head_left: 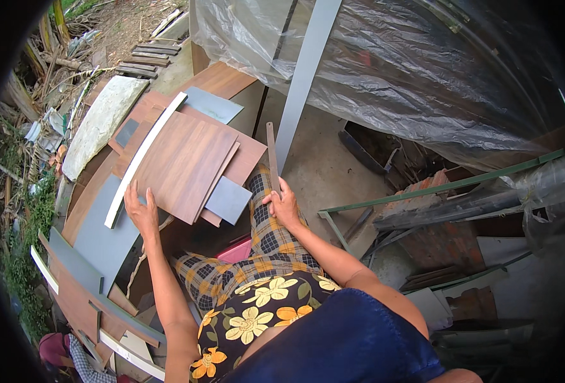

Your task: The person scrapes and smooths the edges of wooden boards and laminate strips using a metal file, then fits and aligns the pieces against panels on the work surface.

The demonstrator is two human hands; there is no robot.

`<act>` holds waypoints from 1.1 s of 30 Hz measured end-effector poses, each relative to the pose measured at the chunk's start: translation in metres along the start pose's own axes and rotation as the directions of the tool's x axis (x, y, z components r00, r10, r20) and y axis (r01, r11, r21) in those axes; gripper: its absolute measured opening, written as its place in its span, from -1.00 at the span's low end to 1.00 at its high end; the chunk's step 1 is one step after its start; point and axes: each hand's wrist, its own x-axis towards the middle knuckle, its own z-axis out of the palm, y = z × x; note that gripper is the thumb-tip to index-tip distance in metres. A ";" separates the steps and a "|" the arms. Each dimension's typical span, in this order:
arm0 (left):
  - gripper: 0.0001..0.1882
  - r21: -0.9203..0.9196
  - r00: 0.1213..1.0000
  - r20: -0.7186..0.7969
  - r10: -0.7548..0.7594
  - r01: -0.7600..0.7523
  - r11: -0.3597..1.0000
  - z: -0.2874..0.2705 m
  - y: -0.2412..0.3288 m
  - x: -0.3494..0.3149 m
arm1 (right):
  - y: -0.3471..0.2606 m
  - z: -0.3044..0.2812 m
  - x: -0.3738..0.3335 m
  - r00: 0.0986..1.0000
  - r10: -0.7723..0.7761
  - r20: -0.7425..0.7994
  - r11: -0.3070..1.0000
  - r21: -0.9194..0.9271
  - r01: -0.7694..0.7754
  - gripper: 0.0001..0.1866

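My right hand [282, 203] is closed round the lower end of a long, flat, brownish metal bar [271, 153] with a small hole near its top. The bar points up and away, over my right knee. On the left, my left hand [142, 214] has its fingers apart at the near left corner of a brown wood-grain panel [183, 163], seemingly touching its edge. A narrow white strip [145, 159] lies along the panel's left side, close to my left fingertips. Under the panel's right edge, more brown boards and a small grey-blue board [229, 200] stick out.
More boards [104, 236] spread out left and below. A pale slab [104, 121] lies at the far left. A tall grey strip [305, 76] leans before plastic sheeting [410, 83]. To the right are a green metal frame [442, 185] and scrap. Another person [81, 357] is at lower left.
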 end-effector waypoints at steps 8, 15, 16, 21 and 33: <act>-0.13 0.063 0.977 0.174 -0.127 0.117 0.991 -0.021 0.012 -0.055 | -0.002 0.000 0.004 1.000 -0.018 0.011 0.999 -0.036 0.018 -0.52; -0.01 0.045 0.898 0.405 -0.171 0.167 0.985 -0.013 0.037 -0.073 | 0.002 0.006 0.003 1.000 0.005 0.011 1.000 -0.019 -0.005 -0.53; 0.01 0.029 0.898 0.405 -0.173 0.177 0.984 -0.011 0.038 -0.071 | 0.002 0.005 0.003 1.000 -0.005 0.009 0.999 -0.032 0.005 -0.53; 0.02 -0.080 0.891 0.427 -0.157 0.211 0.974 -0.002 0.038 -0.062 | -0.002 -0.001 0.000 1.000 -0.012 -0.002 0.999 -0.050 0.011 -0.52; -0.02 -0.106 0.939 0.337 -0.067 0.108 0.988 0.007 0.026 -0.066 | -0.001 0.003 0.002 0.999 -0.030 -0.021 0.999 -0.018 0.030 -0.50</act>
